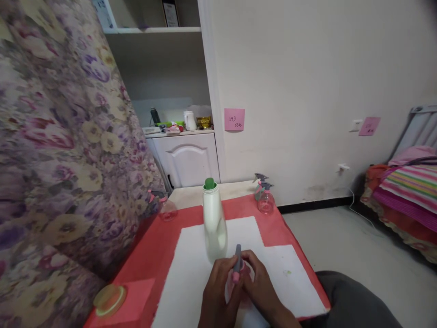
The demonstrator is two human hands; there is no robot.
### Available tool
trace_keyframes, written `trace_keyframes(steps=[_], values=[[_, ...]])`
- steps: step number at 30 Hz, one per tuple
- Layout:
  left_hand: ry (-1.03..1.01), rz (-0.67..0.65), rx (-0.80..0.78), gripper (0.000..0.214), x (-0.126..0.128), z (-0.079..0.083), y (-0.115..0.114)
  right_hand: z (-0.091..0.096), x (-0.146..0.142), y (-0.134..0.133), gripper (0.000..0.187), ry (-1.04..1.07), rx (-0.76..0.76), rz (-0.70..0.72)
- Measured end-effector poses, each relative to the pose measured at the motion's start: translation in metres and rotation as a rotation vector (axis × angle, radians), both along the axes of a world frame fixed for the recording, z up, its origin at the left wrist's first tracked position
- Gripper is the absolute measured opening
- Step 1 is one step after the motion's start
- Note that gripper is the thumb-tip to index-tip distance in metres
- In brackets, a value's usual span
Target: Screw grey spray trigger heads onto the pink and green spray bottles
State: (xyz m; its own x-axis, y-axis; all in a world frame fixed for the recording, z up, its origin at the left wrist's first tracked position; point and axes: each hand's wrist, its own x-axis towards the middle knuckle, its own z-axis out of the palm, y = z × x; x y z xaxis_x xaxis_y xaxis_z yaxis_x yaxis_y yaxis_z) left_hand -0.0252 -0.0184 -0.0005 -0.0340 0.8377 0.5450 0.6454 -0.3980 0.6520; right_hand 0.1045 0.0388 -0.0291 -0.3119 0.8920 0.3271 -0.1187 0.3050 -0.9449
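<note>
Both hands close around a small spray bottle (238, 258), low over the white sheet (187, 269).
The left hand (218, 283) and right hand (262, 283) grasp its two sides, grey head uppermost; just beyond, nearer the left, the pale green jug (213, 221) stands with its long axis upright and no label that I can see; the pink wall note (234, 120) seems to read "243", its second line unclear; the farther note (369, 126) is too blurred.

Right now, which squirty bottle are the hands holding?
The near spray bottle, between the left hand and right hand. The left bottle and two right bottles stand farther back, untouched.
</note>
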Motion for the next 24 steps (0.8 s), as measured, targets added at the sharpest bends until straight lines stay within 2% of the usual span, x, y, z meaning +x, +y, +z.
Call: trace_keyframes(steps=[2,7,12,17,24], values=[[0.003,-0.008,-0.004,0.032,-0.001,-0.002,0.0,0.001,-0.001,0.0,0.02,0.018,-0.003,0.019],[-0.032,-0.023,-0.022,0.034,-0.004,-0.01,0.0,0.003,0.004,0.0,0.021,-0.021,0.097,0.102],[-0.158,0.001,-0.081,0.04,-0.001,-0.013,-0.003,0.003,0.0,0.0,0.024,0.021,-0.038,0.026],[-0.29,0.078,-0.17,0.052,-0.004,-0.022,-0.005,-0.002,0.002,0.001,0.027,0.01,0.091,0.091],[-0.37,-0.118,-0.282,0.041,-0.016,-0.03,-0.005,-0.024,0.006,0.001,0.046,-0.012,0.011,0.061]])
